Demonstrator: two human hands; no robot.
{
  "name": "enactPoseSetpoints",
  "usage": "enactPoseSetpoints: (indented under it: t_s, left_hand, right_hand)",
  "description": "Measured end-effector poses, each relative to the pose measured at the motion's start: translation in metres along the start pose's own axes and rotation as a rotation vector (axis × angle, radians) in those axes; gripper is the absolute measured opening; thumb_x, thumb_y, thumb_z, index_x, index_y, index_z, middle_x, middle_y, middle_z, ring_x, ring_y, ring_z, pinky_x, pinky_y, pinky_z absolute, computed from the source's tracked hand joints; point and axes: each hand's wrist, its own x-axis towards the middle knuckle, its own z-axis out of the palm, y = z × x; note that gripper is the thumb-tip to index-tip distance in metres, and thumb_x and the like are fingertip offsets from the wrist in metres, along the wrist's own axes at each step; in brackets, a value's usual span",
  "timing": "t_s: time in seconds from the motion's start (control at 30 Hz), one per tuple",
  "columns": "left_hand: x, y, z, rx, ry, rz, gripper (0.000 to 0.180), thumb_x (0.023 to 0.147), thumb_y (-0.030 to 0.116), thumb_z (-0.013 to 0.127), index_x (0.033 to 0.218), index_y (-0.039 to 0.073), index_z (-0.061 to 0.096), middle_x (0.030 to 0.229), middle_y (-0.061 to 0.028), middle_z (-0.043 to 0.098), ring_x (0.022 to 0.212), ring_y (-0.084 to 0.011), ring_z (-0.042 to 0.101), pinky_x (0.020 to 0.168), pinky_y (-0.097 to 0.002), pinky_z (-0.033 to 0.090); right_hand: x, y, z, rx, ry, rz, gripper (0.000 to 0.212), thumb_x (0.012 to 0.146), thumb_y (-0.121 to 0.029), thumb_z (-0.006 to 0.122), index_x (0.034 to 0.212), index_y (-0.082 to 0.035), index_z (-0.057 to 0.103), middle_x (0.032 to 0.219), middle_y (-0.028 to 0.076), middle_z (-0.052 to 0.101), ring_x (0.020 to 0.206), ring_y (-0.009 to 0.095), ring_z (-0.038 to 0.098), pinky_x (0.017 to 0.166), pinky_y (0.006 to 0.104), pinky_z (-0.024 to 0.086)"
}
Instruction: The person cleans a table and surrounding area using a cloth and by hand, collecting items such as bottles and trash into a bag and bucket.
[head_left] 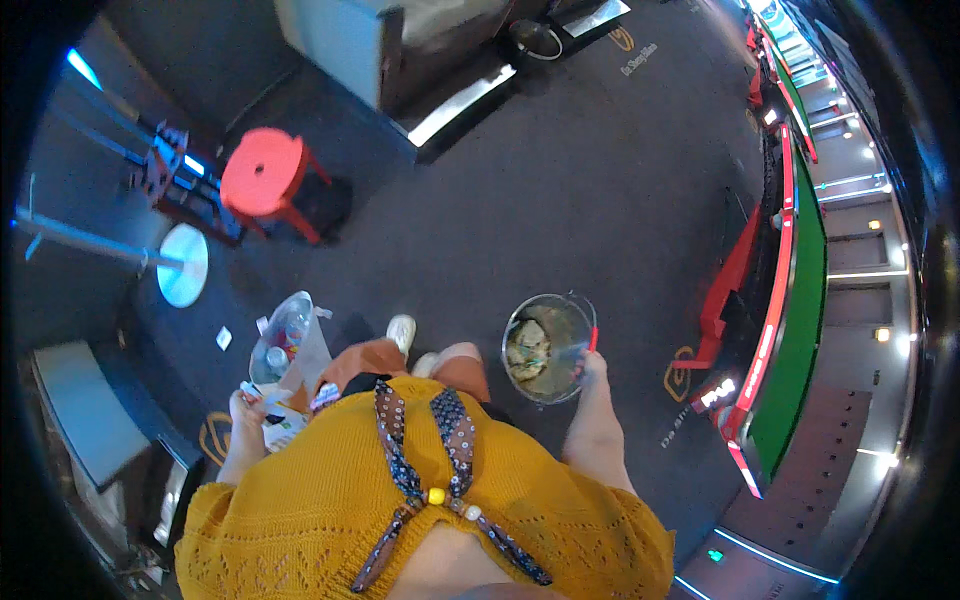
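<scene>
My right hand (592, 366) is closed on the red grip of a clear round bucket (546, 397). Inside the bucket are murky water and a bunched, pale cloth (530, 348). At the left, my left hand (248, 412) has its fingers closed at the edge of a white plastic bag (285, 428) with coloured patches. Just beyond that hand is a lined waste bin (262, 360) with clear plastic bottles (292, 330) and other litter in it. My sleeve and body partly hide the plastic bag.
A red plastic stool (264, 172) stands ahead to the left, near a stand with a round white base (184, 266). A grey sofa (445, 45) lies ahead. Along the right runs a green-topped pool table (795, 340). A small white scrap (224, 339) lies on the dark floor (480, 220).
</scene>
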Motion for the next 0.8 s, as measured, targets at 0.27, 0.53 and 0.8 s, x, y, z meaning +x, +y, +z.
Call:
enactPoseSetpoints:
  t_s: [0.27,0.53,0.8]
  left_hand:
    - [-0.009,-0.074,0.174,0.067,-0.043,0.11,0.024,0.084,0.015,0.035,0.061,0.013,0.034,0.049,0.0036,0.031,0.039,-0.0097,0.027,0.046,-0.0257,0.032]
    - [-0.082,-0.147,0.314,0.036,0.22,0.281,0.017,0.078,0.015,0.044,0.062,0.014,0.038,0.049,0.0042,0.033,0.037,-0.0095,0.028,0.036,-0.0222,0.025]
    - [-0.174,-0.182,0.413,0.268,0.396,0.318,0.017,0.082,0.019,0.048,0.067,0.015,0.043,0.049,0.0048,0.04,0.036,-0.0054,0.029,0.033,-0.0178,0.023]
  right_hand:
    - [0.171,-0.211,0.061,-0.027,-0.075,-0.165,0.009,0.074,-0.017,0.054,0.075,-0.013,0.046,0.05,-0.001,0.039,0.033,0.012,0.034,0.03,0.0283,0.028]
    - [0.366,-0.361,0.179,0.066,-0.185,-0.08,0.012,0.073,-0.013,0.054,0.076,-0.014,0.043,0.052,-0.001,0.039,0.034,0.011,0.033,0.031,0.0249,0.027]
    - [0.484,-0.435,0.24,0.086,-0.171,-0.158,0.011,0.076,-0.012,0.053,0.084,-0.012,0.045,0.061,-0.001,0.044,0.047,0.011,0.044,0.041,0.0225,0.036]
